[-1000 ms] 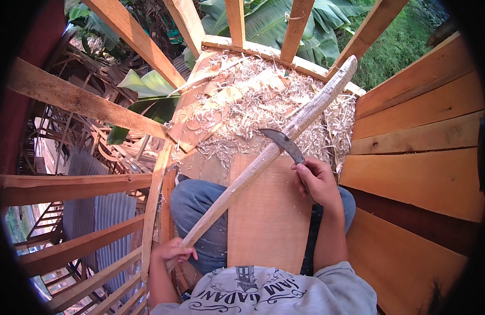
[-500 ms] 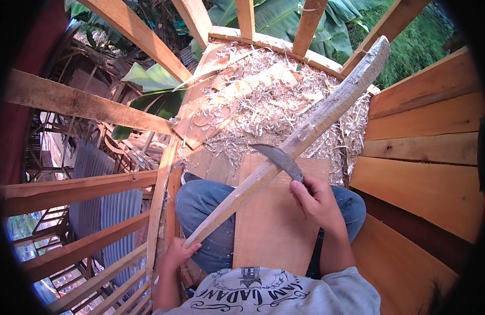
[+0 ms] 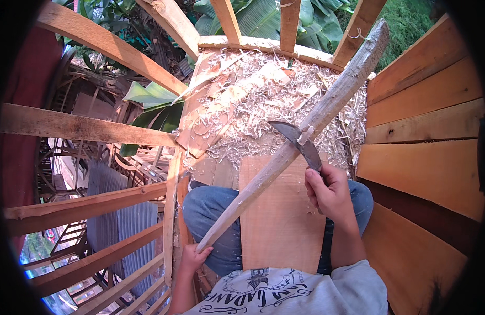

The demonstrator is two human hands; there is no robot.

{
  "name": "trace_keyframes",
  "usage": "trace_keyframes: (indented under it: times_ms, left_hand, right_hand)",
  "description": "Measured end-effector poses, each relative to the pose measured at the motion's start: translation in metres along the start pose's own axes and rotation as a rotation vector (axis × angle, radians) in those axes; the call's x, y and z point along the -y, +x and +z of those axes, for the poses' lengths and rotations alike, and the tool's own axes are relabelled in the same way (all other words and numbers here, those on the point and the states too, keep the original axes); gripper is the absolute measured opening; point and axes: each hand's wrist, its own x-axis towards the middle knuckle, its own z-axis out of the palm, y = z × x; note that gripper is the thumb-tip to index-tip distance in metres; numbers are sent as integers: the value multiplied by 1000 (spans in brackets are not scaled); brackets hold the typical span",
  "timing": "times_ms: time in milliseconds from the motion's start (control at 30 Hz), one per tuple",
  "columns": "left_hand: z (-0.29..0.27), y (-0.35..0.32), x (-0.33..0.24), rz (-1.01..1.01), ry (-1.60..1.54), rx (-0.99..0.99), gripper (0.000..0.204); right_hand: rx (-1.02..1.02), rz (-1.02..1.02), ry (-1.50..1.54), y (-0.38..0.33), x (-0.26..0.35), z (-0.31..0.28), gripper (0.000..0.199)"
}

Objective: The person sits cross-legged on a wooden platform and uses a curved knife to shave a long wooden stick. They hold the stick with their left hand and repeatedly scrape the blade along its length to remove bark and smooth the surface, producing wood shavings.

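A long, roughly shaped wooden pole (image 3: 253,190) slants from my lap up to the far right. Its lower end is gripped by my left hand (image 3: 196,257), fingers wrapped round it. My right hand (image 3: 329,190) is closed on a sickle, its handle hidden in the fist. The curved dark blade of the sickle (image 3: 305,149) lies across the pole around its middle, with a pale curl of shaved wood at the contact. Beneath the pole, a flat wooden board (image 3: 281,226) rests on my lap between my bent knees.
Wood shavings (image 3: 253,105) cover the floor ahead, with loose planks (image 3: 200,118) at their left. Wooden rails (image 3: 90,126) fence the left and far sides. A plank wall (image 3: 420,152) rises close on the right. Banana leaves (image 3: 156,97) poke in at the left.
The sickle has shifted slightly along the pole, and a wood curl now shows at its blade. The view has shifted a little; both hands keep their grips.
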Motion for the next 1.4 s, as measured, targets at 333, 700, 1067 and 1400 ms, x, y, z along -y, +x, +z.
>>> trace_keyframes:
  times_ms: [333, 700, 1067, 1400]
  left_hand:
    - [3, 0, 11, 0, -149, -1, 36]
    - [1, -1, -3, -2, -95, -18, 33]
    - [7, 1, 15, 19, -115, -47, 38]
    - [7, -3, -2, 37, -30, -70, 34]
  right_hand:
    - [241, -16, 307, -1, -10, -20, 15]
    - [-27, -293, -366, 2, -20, -14, 21]
    - [584, -196, -192, 1, -35, -16, 17]
    - [622, -353, -302, 1, -29, -11, 24]
